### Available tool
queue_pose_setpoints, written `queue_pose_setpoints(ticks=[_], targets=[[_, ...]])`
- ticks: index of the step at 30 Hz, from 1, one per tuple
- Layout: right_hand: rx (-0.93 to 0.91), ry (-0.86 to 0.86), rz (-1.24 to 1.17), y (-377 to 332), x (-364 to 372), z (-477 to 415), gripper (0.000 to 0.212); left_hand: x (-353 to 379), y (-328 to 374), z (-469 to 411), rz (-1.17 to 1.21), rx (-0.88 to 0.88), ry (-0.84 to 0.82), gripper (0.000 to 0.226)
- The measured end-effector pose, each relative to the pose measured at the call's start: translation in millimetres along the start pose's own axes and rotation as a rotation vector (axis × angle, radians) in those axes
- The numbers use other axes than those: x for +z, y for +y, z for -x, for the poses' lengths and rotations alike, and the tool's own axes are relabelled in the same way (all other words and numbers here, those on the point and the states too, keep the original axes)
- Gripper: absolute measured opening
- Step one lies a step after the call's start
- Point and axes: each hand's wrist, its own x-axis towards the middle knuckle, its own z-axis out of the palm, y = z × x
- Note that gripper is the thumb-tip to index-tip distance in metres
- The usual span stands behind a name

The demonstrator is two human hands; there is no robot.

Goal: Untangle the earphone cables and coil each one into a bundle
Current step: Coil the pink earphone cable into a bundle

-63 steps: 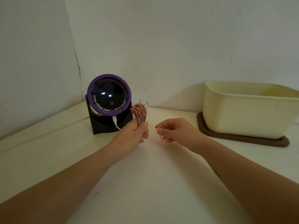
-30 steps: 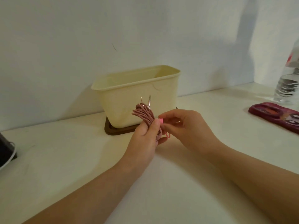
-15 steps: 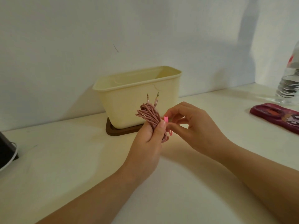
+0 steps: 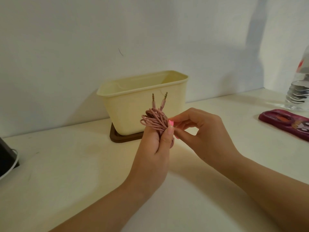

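A pink cable bundle (image 4: 153,121) of several loops stands upright in my left hand (image 4: 154,148), which grips it around the lower part. Two gold jack plugs (image 4: 158,100) stick up from the top of the bundle. My right hand (image 4: 199,129) is just to the right, its thumb and fingers pinching a small bright pink band (image 4: 171,122) against the side of the bundle. Both hands are held above the white table (image 4: 75,164), in front of the cream tub.
A cream plastic tub (image 4: 130,104) on a brown base (image 4: 117,138) stands behind the hands by the wall. A dark red case (image 4: 284,121) and a clear water bottle (image 4: 299,87) are at the right. A black object with a white cord (image 4: 7,161) shows at the left edge.
The view swung right from the purple fan to the tub. My hands came together and rose slightly, and my right hand now pinches the pink band at the bundle's side.
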Motion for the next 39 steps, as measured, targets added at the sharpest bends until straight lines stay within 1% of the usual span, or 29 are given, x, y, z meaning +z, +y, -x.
queue_pose_setpoints(ticks=[8,12,14,17,20,21,23,25,26,28,30,32,34,36,38,39], targets=[[-0.014,0.026,-0.054,-7,0,1,0.010,1,2,4,0.033,0.010,0.010,0.018],[0.044,0.051,-0.081,-7,-2,0,0.010,1,2,4,0.019,0.057,0.015,0.024],[0.063,0.055,-0.066,-6,-3,-1,0.009,1,3,3,0.049,0.037,0.013,0.023],[0.110,0.025,-0.069,-6,-3,-2,0.012,1,5,2,0.116,-0.012,0.003,0.020],[0.243,0.045,-0.168,-6,-9,-7,0.012,-5,6,-8,0.142,-0.163,0.036,0.019],[0.282,0.075,-0.203,-6,-12,-9,0.013,-9,4,-12,0.136,-0.213,0.054,0.020],[0.331,0.116,-0.241,-8,-19,-15,0.013,-22,2,-22,0.034,-0.289,0.059,0.018],[0.346,0.095,-0.266,-14,-24,-18,0.013,-35,4,-30,-0.091,-0.347,-0.035,0.024],[0.345,0.067,-0.280,-17,-25,-19,0.012,-39,9,-33,-0.100,-0.381,-0.096,0.027],[0.327,-0.010,-0.283,-24,-25,-18,0.010,-45,19,-34,-0.081,-0.453,-0.211,0.031],[0.277,-0.101,-0.245,-30,-24,-17,0.007,-46,29,-32,-0.057,-0.504,-0.327,0.027],[0.198,-0.177,-0.168,-36,-22,-14,0.008,-46,35,-28,-0.015,-0.545,-0.478,0.024],[0.144,-0.230,-0.072,-41,-21,-11,0.011,-44,40,-23,0.004,-0.582,-0.617,0.027],[0.124,-0.259,-0.014,-43,-19,-8,0.017,-41,41,-20,-0.024,-0.620,-0.679,0.030],[0.098,-0.285,0.043,-42,-16,-6,0.021,-39,41,-20,-0.088,-0.636,-0.693,0.028],[0.095,-0.297,0.056,-41,-14,-6,0.020,-39,40,-20,-0.156,-0.620,-0.683,0.026]])
